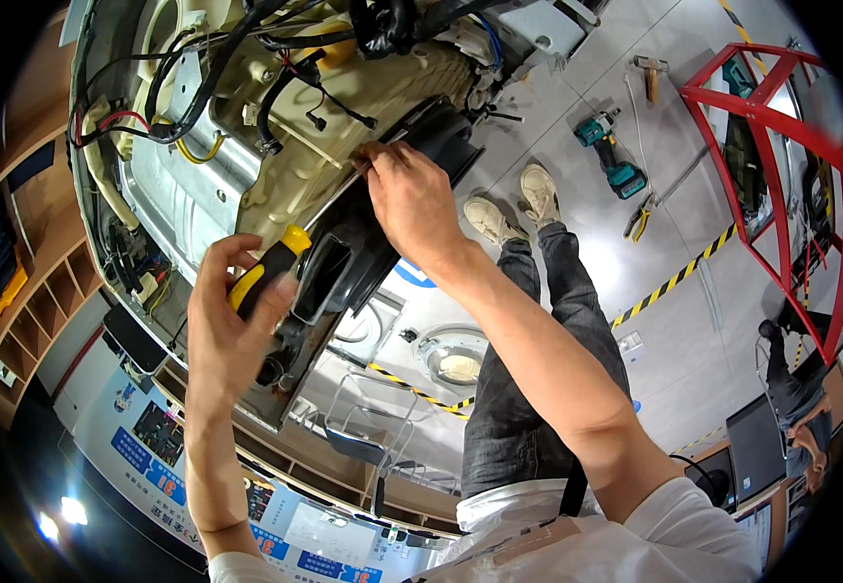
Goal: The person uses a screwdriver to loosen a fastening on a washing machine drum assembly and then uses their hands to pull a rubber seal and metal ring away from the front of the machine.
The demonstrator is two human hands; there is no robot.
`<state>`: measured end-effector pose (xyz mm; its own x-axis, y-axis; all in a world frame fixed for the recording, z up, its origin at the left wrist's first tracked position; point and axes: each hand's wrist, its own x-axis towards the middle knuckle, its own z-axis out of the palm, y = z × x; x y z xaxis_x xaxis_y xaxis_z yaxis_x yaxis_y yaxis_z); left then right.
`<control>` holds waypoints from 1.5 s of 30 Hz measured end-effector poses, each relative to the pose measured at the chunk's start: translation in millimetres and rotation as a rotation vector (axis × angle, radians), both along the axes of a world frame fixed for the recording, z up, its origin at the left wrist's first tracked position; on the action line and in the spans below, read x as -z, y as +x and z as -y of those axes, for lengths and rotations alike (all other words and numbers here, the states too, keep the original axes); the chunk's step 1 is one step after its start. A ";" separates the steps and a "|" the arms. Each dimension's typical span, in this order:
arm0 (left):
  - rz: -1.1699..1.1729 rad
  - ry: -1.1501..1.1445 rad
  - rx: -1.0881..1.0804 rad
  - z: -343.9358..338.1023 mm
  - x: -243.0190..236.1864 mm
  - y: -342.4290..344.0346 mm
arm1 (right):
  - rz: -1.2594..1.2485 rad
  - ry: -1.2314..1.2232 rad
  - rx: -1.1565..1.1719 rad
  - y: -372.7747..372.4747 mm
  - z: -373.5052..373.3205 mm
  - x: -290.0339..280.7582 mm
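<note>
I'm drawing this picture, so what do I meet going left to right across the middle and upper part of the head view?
Wooden shelf → screwdriver handle → right hand → shoes → drill → red frame.

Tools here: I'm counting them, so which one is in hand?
The yellow-and-black screwdriver, in the left hand; a hammer, teal power tool and yellow-handled pliers lie on the floor.

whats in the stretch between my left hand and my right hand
A slim screwdriver shaft, as the head view shows: it slants from the yellow-and-black handle in your left hand up toward your right hand.
</note>
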<state>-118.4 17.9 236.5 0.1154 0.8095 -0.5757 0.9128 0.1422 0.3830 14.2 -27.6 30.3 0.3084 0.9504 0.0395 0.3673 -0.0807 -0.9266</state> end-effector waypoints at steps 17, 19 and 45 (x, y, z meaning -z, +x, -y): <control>-0.178 0.289 0.305 20.1 -4.0 9.2 | -0.047 0.124 0.024 1.0 -0.2 2.6; -0.207 0.348 0.353 14.5 -4.6 8.3 | -0.058 0.111 -0.009 3.6 0.9 2.1; -0.107 -0.059 -0.260 -5.9 -5.1 11.8 | -0.064 0.041 0.029 1.8 -0.5 0.2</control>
